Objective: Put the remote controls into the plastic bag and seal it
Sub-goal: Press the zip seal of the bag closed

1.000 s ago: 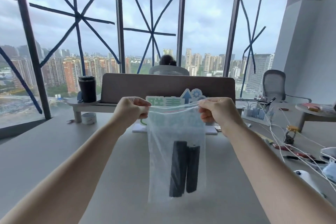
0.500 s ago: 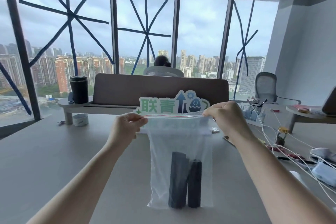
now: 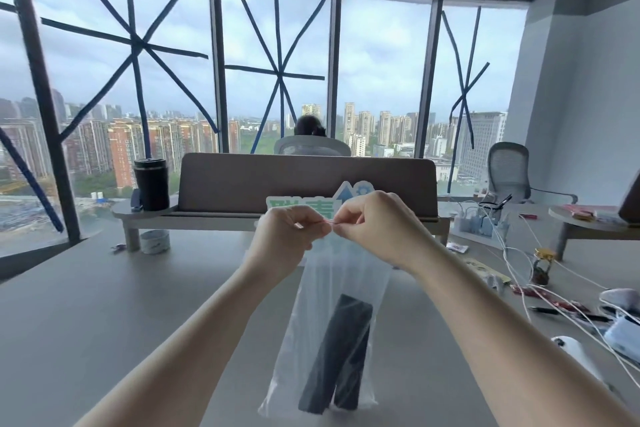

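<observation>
Remotes [image 3: 337, 354]: two lay inside the bag [image 3: 332, 322].
Hands: left hand [image 3: 284, 239] and right hand [image 3: 374, 229] pinched its top edge.
Seal: seemingly unfinished.

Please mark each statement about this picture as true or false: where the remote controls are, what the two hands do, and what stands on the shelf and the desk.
1. Two dark remote controls are inside the clear plastic bag. True.
2. The left hand and right hand pinch the top edge of the bag close together. True.
3. The bag lies flat on the desk. False: it hangs from the hands, above the desk.
4. The black tumbler stands to the right of the hands. False: it stands on the shelf at the left.
5. White cables lie on the right of the desk. True.
</observation>
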`<state>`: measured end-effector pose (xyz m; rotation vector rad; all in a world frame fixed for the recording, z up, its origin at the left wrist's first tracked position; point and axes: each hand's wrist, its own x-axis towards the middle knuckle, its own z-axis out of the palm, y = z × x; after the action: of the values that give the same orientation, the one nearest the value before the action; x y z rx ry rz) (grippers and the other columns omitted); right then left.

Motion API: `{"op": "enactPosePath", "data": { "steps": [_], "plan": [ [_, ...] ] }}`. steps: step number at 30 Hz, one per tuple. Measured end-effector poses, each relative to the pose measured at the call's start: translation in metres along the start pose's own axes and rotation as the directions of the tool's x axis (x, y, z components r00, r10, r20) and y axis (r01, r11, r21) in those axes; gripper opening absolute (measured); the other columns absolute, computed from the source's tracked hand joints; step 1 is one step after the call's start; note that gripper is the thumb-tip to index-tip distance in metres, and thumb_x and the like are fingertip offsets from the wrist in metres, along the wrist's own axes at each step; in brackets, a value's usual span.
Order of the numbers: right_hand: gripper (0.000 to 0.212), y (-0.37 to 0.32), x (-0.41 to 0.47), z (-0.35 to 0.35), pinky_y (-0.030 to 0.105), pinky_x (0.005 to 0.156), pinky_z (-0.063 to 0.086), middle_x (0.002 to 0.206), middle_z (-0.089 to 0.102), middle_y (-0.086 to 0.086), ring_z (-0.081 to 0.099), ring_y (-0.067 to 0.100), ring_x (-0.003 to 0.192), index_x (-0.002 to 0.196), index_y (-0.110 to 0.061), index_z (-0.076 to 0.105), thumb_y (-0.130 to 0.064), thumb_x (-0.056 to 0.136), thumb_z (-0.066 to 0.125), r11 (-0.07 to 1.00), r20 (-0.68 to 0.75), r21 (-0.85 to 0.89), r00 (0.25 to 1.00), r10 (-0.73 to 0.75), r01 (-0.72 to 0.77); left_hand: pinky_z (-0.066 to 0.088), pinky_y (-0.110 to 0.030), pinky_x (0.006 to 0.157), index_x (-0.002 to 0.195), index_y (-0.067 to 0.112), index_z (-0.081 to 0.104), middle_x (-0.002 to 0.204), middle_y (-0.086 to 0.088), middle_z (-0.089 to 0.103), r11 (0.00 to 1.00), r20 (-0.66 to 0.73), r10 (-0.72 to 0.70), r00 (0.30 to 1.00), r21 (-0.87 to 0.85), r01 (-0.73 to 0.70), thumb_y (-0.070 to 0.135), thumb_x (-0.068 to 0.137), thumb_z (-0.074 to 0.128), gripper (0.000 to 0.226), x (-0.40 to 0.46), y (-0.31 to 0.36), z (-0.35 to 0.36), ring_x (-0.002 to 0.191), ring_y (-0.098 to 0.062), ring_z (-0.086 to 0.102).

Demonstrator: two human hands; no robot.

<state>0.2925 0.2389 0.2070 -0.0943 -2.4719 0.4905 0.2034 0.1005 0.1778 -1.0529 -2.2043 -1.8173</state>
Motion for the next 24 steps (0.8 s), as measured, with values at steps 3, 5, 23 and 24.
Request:
{"op": "enactPosePath", "data": {
  "steps": [3,5,23,24],
  "plan": [
    [0.005,0.003,0.004,-0.003,0.038,0.081,0.055,0.068,0.072,-0.013,0.063,0.006,0.073,0.075,-0.029,0.077,-0.031,0.079,0.074,0.996,0.029,0.084,0.999,0.021,-0.024,0.038,-0.014,0.041,0.064,0.021,0.071,0.051,0.016,0.061,0.998,0.02,0.039,0.999,0.041,-0.039,0.015,0.074,0.072,0.012,0.003,0.006,-0.004,0.045,-0.004,0.051],
    [0.007,0.006,0.009,-0.004,0.042,0.083,0.055,0.067,0.072,-0.013,0.063,0.01,0.078,0.069,-0.034,0.074,-0.035,0.076,0.075,0.993,0.05,0.105,0.998,0.046,-0.051,0.038,-0.014,0.04,0.062,0.022,0.07,0.05,0.016,0.06,0.997,0.026,0.051,0.998,0.06,-0.052,0.015,0.074,0.072,0.015,0.005,0.011,-0.005,0.044,-0.003,0.051],
    [0.016,-0.008,-0.007,0.006,0.034,0.076,0.051,0.078,0.068,-0.008,0.062,0.019,0.084,0.088,-0.024,0.073,-0.036,0.09,0.064,0.996,-0.066,-0.045,0.995,0.076,-0.079,0.04,-0.022,0.051,0.056,0.026,0.065,0.045,0.02,0.055,0.986,-0.077,0.09,0.993,0.145,-0.079,0.016,0.076,0.07,0.023,0.002,0.01,-0.002,0.05,-0.007,0.051],
    [0.017,-0.007,-0.009,0.008,0.033,0.077,0.051,0.078,0.067,-0.008,0.061,0.019,0.085,0.09,-0.024,0.073,-0.037,0.091,0.062,0.995,-0.068,-0.051,0.994,0.082,-0.086,0.04,-0.023,0.051,0.055,0.027,0.064,0.045,0.021,0.056,0.986,-0.103,0.092,0.99,0.149,-0.076,0.017,0.076,0.07,0.025,0.001,0.009,-0.002,0.051,-0.008,0.052]
  ]
}}
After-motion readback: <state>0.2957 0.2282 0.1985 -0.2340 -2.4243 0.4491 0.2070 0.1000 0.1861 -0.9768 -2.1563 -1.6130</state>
